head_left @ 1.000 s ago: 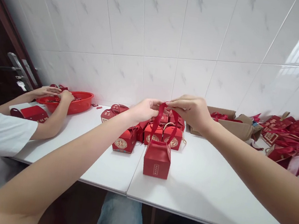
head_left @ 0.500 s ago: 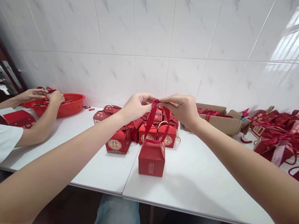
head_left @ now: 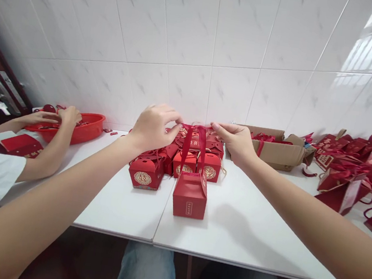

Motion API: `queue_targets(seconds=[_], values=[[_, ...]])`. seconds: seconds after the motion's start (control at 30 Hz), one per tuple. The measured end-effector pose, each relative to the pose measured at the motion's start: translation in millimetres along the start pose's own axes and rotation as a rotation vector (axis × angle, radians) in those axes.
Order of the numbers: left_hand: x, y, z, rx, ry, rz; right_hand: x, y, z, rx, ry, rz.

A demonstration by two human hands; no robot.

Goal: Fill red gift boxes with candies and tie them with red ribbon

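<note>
A small red gift box [head_left: 190, 200] stands upright on the white table in front of me. From its top a dark red ribbon [head_left: 202, 149] rises in a loop. My left hand [head_left: 155, 127] pinches one end of the ribbon between thumb and fingers. The other end is pinched by my right hand [head_left: 236, 141], so the ribbon is stretched level between the two. Just behind it are several red boxes with gold round prints, among them a left front box [head_left: 146, 173].
At the left, a co-worker's hands [head_left: 67, 117] reach into a red basin [head_left: 94, 129]; a red box [head_left: 19, 144] lies by their arm. A cardboard box [head_left: 277, 156] with red ribbons stands at the wall. More red gift boxes [head_left: 346, 180] crowd the right end.
My hands have moved apart, the left one leftward and the right one rightward. The ribbon's top, bunched before, is now pulled out wide. The gift box has stayed on the table.
</note>
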State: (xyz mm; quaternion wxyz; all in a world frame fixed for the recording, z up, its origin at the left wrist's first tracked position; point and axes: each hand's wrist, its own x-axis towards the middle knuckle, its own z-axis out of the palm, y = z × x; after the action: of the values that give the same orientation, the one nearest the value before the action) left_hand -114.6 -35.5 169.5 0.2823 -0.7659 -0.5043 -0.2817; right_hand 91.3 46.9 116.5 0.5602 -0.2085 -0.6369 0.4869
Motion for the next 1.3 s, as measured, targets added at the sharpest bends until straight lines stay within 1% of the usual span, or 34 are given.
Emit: queue_targets(seconds=[0.13,0.27,0.37,0.47,0.57,0.63,0.73,0.87,1.0,1.13,1.2,1.3], values=[[-21.4,-13.7,-3.8,0.007,-0.046,-0.058,-20.3,19.2,-25.9,-0.060,0.120,0.093],[-56.5,-25.3,-4.2,-0.045,-0.166,-0.147,-46.7,42.6,-56.4,-0.109,0.149,0.151],[-86.9,-30.1,-1.9,-0.075,-0.218,-0.282,-64.6,60.5,-75.2,-0.143,0.160,0.220],[-115.9,-32.9,2.4,-0.136,-0.250,-0.446,-79.3,74.6,-88.5,-0.178,0.146,0.283],[-140.4,-35.1,7.5,-0.211,-0.286,-0.591,-91.3,82.0,-96.1,-0.199,0.135,0.328],[-153.3,-36.7,10.7,-0.246,-0.304,-0.641,-97.8,83.8,-98.4,-0.208,0.130,0.350],[-168.5,-39.1,15.5,-0.271,-0.327,-0.667,-105.5,85.2,-99.7,-0.243,0.121,0.388],[-186.3,-40.0,24.4,-0.311,-0.365,-0.669,-114.1,90.6,-103.8,-0.320,0.145,0.450],[-207.7,-38.9,36.7,-0.332,-0.409,-0.721,-124.4,99.7,-115.3,-0.395,0.190,0.490],[-226.1,-37.5,47.5,-0.354,-0.468,-0.762,-132.1,105.7,-130.3,-0.444,0.252,0.565],[-229.3,-36.7,50.7,-0.371,-0.478,-0.764,-134.1,107.4,-136.3,-0.421,0.265,0.595],[-226.6,-35.8,53.1,-0.357,-0.470,-0.763,-136.0,110.0,-141.8,-0.261,0.301,0.614]])
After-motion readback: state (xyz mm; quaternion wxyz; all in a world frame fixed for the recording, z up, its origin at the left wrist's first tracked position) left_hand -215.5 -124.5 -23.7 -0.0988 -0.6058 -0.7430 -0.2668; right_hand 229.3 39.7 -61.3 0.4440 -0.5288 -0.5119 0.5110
